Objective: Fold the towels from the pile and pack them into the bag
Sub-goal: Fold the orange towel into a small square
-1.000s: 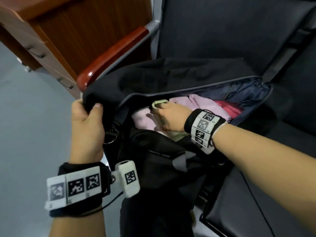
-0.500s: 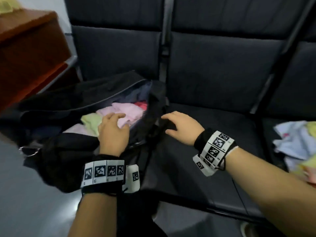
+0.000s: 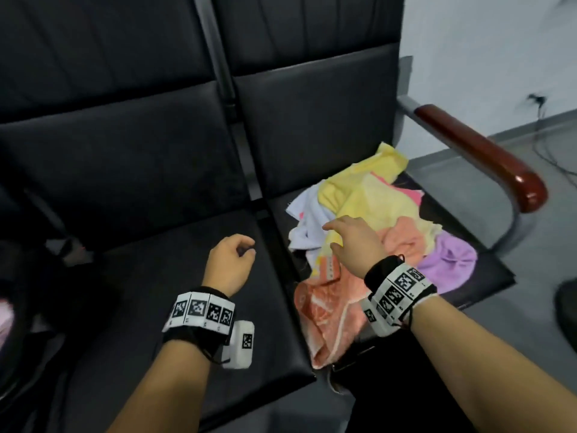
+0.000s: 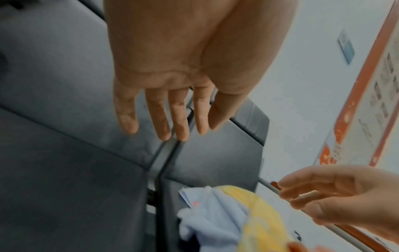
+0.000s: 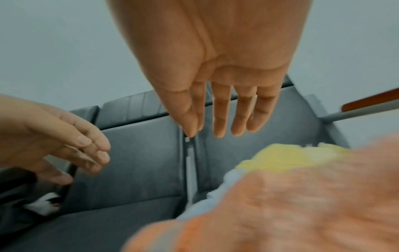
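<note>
A loose pile of towels (image 3: 384,226) in yellow, white, orange, purple and pink lies on the right-hand seat. My right hand (image 3: 337,235) hovers just over the pile's left side with its fingers straight and holds nothing; the right wrist view shows it (image 5: 215,126) above the orange towel (image 5: 280,204). My left hand (image 3: 240,248) hangs over the middle seat, relaxed and empty, its fingers (image 4: 164,126) straight in the left wrist view. The black bag (image 3: 28,292) only just shows at the left edge, with a bit of pink cloth inside.
The black padded seats (image 3: 156,276) form one bench with a metal bar between them. A red-brown wooden armrest (image 3: 487,154) on a grey tube bounds the pile's seat on the right. Beyond it are grey floor and cables (image 3: 549,145).
Both hands have left the bag and moved right along the bench. The view has swung from the bag to the towel pile, and my right hand is now over the pile.
</note>
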`<action>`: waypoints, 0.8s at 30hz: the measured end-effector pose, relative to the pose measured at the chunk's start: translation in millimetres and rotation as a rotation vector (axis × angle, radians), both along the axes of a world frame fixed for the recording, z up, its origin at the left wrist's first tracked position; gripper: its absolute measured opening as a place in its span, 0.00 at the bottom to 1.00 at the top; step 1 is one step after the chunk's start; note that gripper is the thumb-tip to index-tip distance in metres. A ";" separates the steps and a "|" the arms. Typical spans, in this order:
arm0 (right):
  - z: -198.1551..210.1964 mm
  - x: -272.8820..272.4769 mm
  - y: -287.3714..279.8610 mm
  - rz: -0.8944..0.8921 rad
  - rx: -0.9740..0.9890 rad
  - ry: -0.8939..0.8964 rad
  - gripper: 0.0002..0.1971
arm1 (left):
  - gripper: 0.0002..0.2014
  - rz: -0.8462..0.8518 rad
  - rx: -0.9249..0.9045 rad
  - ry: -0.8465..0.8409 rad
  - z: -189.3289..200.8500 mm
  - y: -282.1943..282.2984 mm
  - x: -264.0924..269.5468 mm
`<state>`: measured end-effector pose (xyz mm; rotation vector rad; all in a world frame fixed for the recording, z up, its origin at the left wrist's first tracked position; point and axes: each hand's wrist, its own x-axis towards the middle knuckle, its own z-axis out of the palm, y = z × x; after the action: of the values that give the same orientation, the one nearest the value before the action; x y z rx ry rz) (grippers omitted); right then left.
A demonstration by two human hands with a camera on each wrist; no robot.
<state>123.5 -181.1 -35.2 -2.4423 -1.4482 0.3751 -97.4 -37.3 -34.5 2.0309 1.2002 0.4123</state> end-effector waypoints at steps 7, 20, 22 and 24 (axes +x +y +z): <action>-36.2 52.5 -32.7 -0.001 -0.147 0.064 0.32 | 0.11 -0.209 -0.156 0.021 -40.7 -41.4 86.6; -34.6 46.2 -46.9 -0.085 0.164 0.146 0.08 | 0.11 -0.154 -0.214 -0.166 -49.1 -75.4 94.6; -11.8 40.3 -46.4 -0.132 0.327 0.209 0.06 | 0.10 -0.007 -0.196 -0.335 -23.6 -63.6 82.2; 15.3 29.7 -41.1 -0.155 0.478 0.271 0.05 | 0.10 0.103 -0.158 -0.459 3.7 -47.7 62.1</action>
<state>153.2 -222.3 -19.8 -2.0130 -1.0780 0.2739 -35.3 -85.1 -30.8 1.6264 1.0156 0.7621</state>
